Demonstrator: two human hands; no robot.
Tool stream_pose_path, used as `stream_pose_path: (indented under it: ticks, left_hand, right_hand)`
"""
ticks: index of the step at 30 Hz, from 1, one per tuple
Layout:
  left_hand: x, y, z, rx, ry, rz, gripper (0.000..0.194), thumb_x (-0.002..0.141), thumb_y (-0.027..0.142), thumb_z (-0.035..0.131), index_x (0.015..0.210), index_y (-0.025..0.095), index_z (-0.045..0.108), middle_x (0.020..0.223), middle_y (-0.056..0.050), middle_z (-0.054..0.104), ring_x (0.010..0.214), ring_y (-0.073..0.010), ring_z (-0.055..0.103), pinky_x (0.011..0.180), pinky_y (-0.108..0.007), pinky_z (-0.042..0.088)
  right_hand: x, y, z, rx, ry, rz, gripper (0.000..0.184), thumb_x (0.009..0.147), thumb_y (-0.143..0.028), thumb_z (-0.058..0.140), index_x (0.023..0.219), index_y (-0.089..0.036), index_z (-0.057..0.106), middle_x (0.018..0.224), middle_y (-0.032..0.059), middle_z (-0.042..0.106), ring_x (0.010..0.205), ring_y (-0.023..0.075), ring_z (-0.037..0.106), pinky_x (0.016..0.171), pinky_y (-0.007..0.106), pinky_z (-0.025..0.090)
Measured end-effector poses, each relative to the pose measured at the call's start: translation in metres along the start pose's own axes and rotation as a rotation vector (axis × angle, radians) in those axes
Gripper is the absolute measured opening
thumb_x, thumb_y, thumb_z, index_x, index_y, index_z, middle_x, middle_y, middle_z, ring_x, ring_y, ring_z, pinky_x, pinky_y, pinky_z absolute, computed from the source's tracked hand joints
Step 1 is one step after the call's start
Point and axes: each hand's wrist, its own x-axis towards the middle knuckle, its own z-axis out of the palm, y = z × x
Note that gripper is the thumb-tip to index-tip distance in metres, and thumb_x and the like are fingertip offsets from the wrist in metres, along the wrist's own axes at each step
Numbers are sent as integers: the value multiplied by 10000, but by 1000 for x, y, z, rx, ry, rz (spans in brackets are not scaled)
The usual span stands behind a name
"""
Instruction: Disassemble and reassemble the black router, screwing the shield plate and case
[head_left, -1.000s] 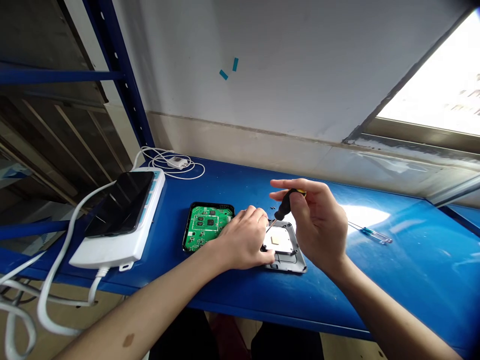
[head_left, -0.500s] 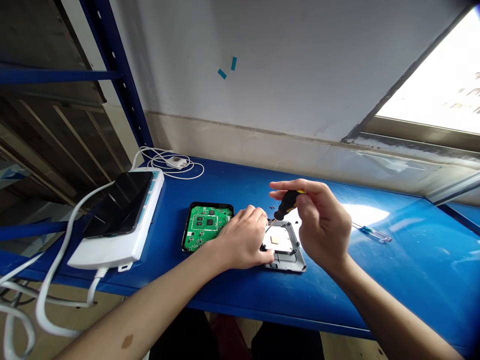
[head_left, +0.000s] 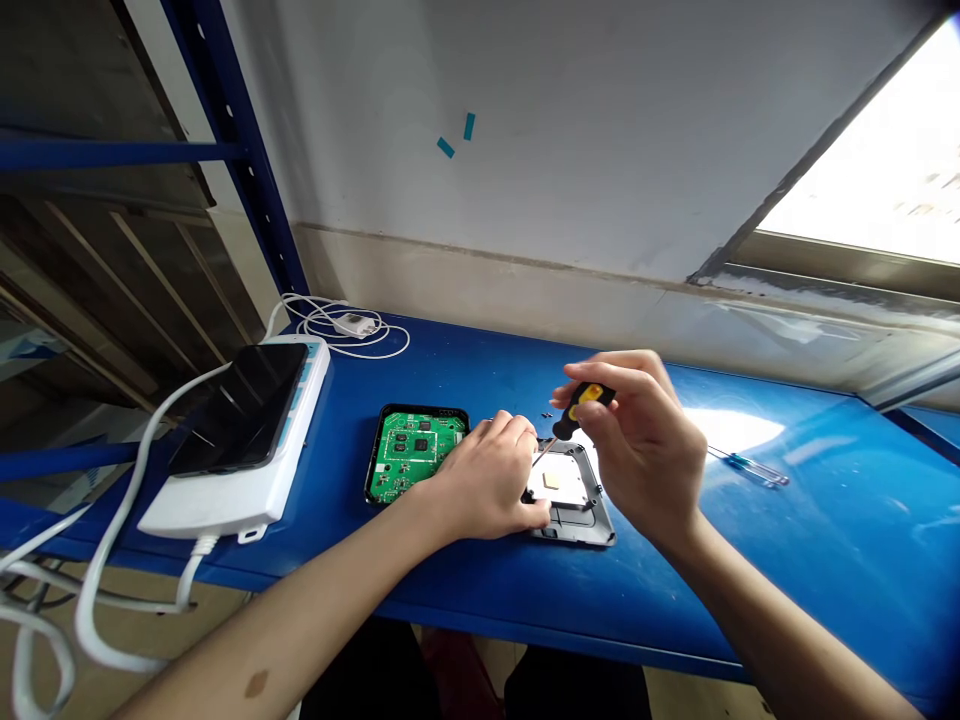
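Note:
My right hand (head_left: 645, 440) pinches a black-and-yellow screwdriver (head_left: 591, 398) between thumb and fingers. Its thin shaft slants down and left to the left side of a grey plastic casing (head_left: 602, 528), where my left hand hides the tip. In the casing lies a white metal plate (head_left: 570, 484) with a small yellowish pad (head_left: 551, 481). My left hand (head_left: 491, 475) is closed on the casing's left side, thumb at the near part. Beside that hand, to the left, a green circuit board (head_left: 405, 460) sits in a black shell, partly covered by the hand.
Small dark screws (head_left: 547, 414) lie behind the casing. A clear-blue-handled screwdriver (head_left: 759, 470) rests to the right. On the left, a black phone (head_left: 244, 405) lies on a white power strip (head_left: 217, 505), with a coiled white cable (head_left: 386, 345) behind. A blue shelf post (head_left: 244, 150) rises at left.
My right thumb and fingers have shifted around the screwdriver handle, which has turned and shows more yellow. The left hand and casing stay in place.

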Motion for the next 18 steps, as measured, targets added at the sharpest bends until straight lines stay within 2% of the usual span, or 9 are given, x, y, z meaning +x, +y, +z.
stream_pose_path:
  ticks: [3,7,9,12,14,16,18]
  left_hand:
    - [0,0,1,-4,-2,2,461,830,430,744,1137,117,601,1189,-128,618,1122,-310,542,959,-443,507]
    - [-1,0,0,-10,-3,7,436,841,424,731,1135,134,590,1179,-124,619,1114,-308,543,950,-444,514]
    - [-1,1,-1,-10,-3,7,414,846,419,725,1117,137,590,1174,-125,619,1116,-309,542,947,-446,516]
    - [-1,1,-2,-10,-11,2,389,844,417,725,1082,138,596,1147,-127,625,1092,-312,551,946,-453,516]
    - [-1,1,-3,-12,-14,-1,387,843,416,726,1082,141,594,1143,-126,626,1086,-312,553,944,-450,516]
    - [-1,1,-3,-13,-12,-1,390,842,415,726,1089,145,590,1164,-125,622,1100,-310,548,947,-441,516]
    - [-1,2,-3,-14,-11,1,392,843,409,726,1096,143,589,1191,-127,617,1121,-308,542,955,-433,515]
  right_hand:
    - [3,1,-1,-52,17,6,183,949,-227,683,1104,-296,753,1002,22,655,832,173,738,695,342,629]
    - [1,-2,-1,45,0,75,274,1036,-180,464,1162,-276,688,1034,21,755,918,183,770,792,361,647]
    - [-1,-3,0,108,-6,72,276,1042,-184,436,1132,-270,683,1050,25,762,935,188,761,820,381,642]
    - [-2,-4,1,91,-14,9,152,972,-228,630,1087,-283,712,1032,25,695,875,187,726,764,375,628]
    - [-3,-4,3,34,7,-1,183,921,-216,711,1085,-295,728,979,14,652,818,172,703,708,353,614]
    - [-4,-5,3,15,39,39,201,971,-190,623,1112,-294,721,935,11,673,813,171,712,695,342,610]
    - [-6,-5,4,73,49,91,287,1027,-163,463,1142,-283,698,965,24,723,879,185,737,745,363,622]
